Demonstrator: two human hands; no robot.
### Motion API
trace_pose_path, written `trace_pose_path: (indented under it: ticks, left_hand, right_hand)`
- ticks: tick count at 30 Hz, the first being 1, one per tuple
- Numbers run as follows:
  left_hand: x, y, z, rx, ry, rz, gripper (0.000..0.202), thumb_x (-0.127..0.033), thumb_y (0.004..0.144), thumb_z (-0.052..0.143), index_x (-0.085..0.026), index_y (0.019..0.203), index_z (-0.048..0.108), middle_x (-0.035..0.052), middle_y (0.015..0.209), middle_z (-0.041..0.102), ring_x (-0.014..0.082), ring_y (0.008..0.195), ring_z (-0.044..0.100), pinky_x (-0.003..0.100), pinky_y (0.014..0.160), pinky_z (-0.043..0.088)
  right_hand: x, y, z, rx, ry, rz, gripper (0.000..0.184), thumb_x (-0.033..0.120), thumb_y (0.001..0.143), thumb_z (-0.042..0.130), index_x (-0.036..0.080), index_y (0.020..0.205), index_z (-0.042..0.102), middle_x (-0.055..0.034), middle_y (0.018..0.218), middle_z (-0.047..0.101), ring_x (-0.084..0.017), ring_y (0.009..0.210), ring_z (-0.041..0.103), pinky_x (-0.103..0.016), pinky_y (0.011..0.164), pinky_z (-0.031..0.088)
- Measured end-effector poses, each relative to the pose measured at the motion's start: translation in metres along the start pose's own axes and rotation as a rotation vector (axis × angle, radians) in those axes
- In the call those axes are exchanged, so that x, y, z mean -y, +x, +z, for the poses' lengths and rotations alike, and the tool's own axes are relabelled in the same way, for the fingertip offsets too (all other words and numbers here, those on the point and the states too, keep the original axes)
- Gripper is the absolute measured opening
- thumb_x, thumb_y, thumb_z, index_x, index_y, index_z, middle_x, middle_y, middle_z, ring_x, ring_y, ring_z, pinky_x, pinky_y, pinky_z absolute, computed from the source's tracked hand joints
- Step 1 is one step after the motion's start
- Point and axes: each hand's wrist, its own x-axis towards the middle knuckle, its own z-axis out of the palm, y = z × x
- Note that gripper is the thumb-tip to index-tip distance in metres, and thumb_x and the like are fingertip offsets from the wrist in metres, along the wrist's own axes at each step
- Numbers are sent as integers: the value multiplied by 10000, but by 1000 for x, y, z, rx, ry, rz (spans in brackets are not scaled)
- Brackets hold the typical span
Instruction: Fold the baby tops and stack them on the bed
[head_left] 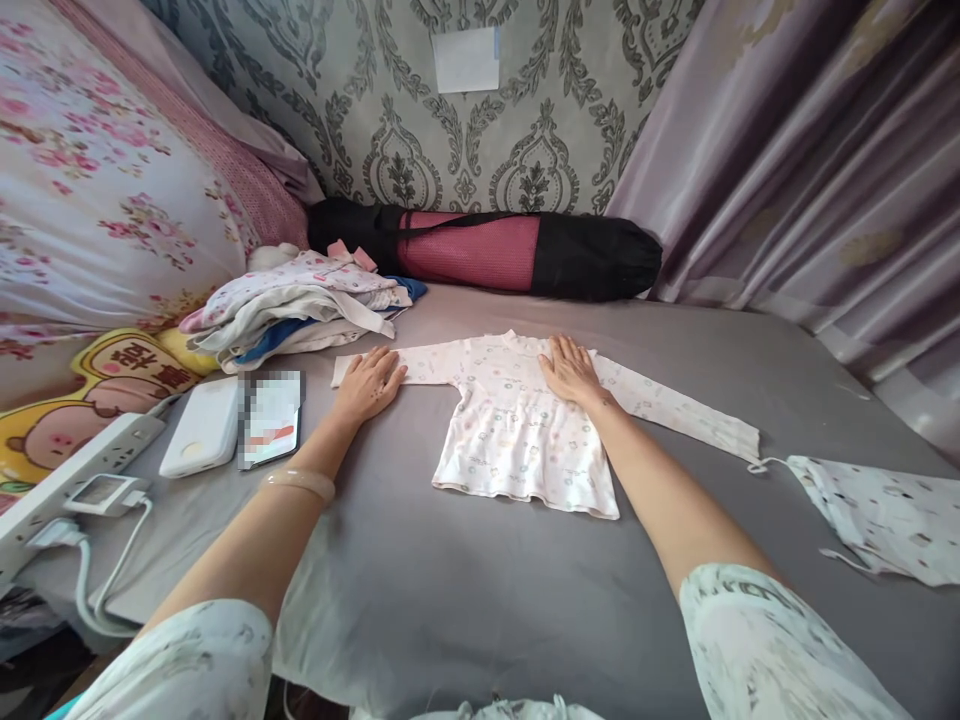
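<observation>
A small white long-sleeved shirt [517, 440] with a faint pastel print lies spread on the grey bed sheet [465, 590], both sleeves stretched out sideways. My left hand [369, 385] rests flat on the sleeve at the left, near its cuff, fingers extended. On the upper right of the chest, close to the collar, my right hand [570, 370] lies flat with its fingers stretched. Neither hand grips the cloth. Part of the left sleeve and of the right shoulder is hidden under my hands.
Folded clothes [300, 305] are piled at the back left. A phone [271, 420], a white power bank [201, 427] and a power strip [82, 480] with cables lie at left. A rolled bag [480, 250] lines the wall. Another printed white garment [889, 515] is at right.
</observation>
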Motion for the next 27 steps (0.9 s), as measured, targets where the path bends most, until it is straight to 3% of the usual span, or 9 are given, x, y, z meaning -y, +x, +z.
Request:
trace_pose_path:
  ticks: [4,6,8,10,12,15,19,27]
  left_hand:
    - [-2,-4,-5,-100,-18,6,516,-457,974,308,-144,1308,546,146,1417,529,265,1346,438,405,1128,309]
    - [-3,-6,-8,-155,-14,-1,505,-463,967,320,-148,1283,556,157,1371,552,281,1299,470,410,1099,332]
    - [-5,-9,-11,-203,-3,-23,477,-459,959,337,-160,1246,573,165,1312,574,306,1258,486,441,1072,338]
    - [-6,-10,-12,-237,8,-49,440,-449,953,353,-171,1191,598,170,1247,589,329,1224,489,473,1044,332]
    - [-9,-11,-14,-252,14,-75,402,-428,946,371,-170,1131,619,179,1201,590,348,1198,485,499,1017,323]
    - [-20,-16,-18,-248,-2,-127,343,-387,930,414,-162,1058,640,196,1183,574,372,1181,469,524,983,319]
    - [-50,-33,-24,-153,-32,-151,287,-363,907,461,-170,953,669,180,1154,574,367,1163,478,512,962,346]
    - [-108,-71,-33,209,-146,-245,324,-454,876,509,-195,888,702,130,1129,629,326,1154,546,446,959,411]
  right_hand:
    - [-3,-4,-11,0,129,8,644,419,1011,163,88,1562,209,-106,1638,167,-210,1505,131,-372,1209,131]
    - [-7,-15,-20,-94,221,29,617,363,1008,177,70,1547,237,-111,1626,215,-182,1492,187,-325,1186,208]
    - [-13,-34,-28,-215,291,71,576,291,985,236,58,1504,325,-132,1565,360,-182,1430,332,-297,1130,305]
    - [-22,-60,-33,-276,347,125,509,241,950,303,83,1401,478,-135,1401,563,-202,1273,518,-290,1030,403]
    - [-32,-89,-34,-250,380,160,406,237,923,363,135,1204,638,-102,1165,702,-212,1068,629,-283,898,459]
    - [-44,-129,-32,-128,378,169,268,274,886,458,185,890,711,-45,875,735,-193,823,650,-257,713,440]
    - [-45,-166,-29,-46,330,210,224,337,871,519,205,790,682,-23,785,704,-164,731,612,-241,616,367]
    - [-18,-205,-37,65,207,249,332,529,863,532,224,768,624,-40,810,689,-187,762,603,-259,574,288]
